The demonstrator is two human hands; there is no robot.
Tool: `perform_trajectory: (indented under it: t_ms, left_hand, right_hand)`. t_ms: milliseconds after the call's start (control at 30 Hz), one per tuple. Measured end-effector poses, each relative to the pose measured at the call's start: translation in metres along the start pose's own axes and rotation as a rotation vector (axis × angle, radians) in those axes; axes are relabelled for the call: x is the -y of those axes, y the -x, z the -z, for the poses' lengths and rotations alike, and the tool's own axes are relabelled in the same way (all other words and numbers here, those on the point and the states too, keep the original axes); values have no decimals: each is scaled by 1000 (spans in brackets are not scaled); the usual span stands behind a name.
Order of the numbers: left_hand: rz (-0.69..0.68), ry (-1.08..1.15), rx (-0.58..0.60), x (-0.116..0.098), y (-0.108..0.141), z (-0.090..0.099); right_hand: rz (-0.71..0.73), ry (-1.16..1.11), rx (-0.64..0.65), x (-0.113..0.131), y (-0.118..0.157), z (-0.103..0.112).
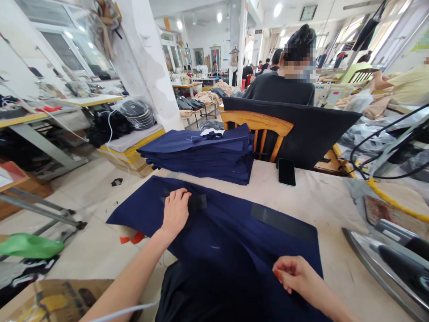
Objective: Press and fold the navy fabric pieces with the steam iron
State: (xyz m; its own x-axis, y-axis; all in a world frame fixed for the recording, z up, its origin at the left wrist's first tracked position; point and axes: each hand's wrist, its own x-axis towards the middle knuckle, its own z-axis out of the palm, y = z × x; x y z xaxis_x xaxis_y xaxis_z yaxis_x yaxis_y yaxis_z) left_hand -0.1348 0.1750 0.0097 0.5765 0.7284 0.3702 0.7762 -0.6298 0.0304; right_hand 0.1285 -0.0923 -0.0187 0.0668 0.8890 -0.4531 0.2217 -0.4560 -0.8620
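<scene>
A dark navy fabric panel point(231, 241) lies across the table in front of me, its near part hanging toward my lap. My left hand point(176, 209) rests on the panel's left part, fingers bent over a black strip point(197, 202) that shows on both sides of it. A second black strip point(283, 221) lies flat along the panel's upper right edge. Near the right side, my right hand point(291, 273) is curled above the fabric, with a small orange-red piece point(277, 273) showing at its fingertips.
Behind the panel stands a stack of navy pieces point(201, 152). A phone point(287, 172) lies by a wooden chair point(258, 120) draped with black cloth. An iron point(385, 268) sits at the right, near black cables point(360, 163). A person point(281, 87) sits ahead, back turned.
</scene>
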Motion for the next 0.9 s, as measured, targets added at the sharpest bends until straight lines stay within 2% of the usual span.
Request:
perform_trajectory:
  t_ms: [67,167,233,267,333,467,567,667,733,800,900]
  left_hand:
    - [-133,112,-24,-29,4,14]
    - [-632,368,182,-94,14,27]
    - [-862,475,266,-135,18,26]
    - [-923,503,293,-151,17,22]
    - [-910,529,306,-175,9,11]
    - [-713,588,243,-198,-23,-11]
    - [-689,584,228,-210,-46,-24]
    - [-680,547,225,-217,-60,-34]
    - [-645,542,182,-214,-65,-38]
    - [-585,550,123,-201,-67,-39]
    - [-438,545,35,-160,-64,-34]
  right_hand:
    - [-25,-67,23,1,-4,4]
    - [-36,-121,31,6,-8,8]
    - [-24,-136,14,11,-5,12]
    - [-8,-143,-11,13,-1,15]
    - [54,-196,-65,17,12,25]
    - [241,-325,-249,8,38,52]
    - [204,-159,-515,-11,34,72]
    - [116,61,-719,-29,14,87]
    - [89,130,-797,-37,1,93]
    - [55,205,-846,-41,-7,97]
    - [25,348,-910,-42,-13,98]
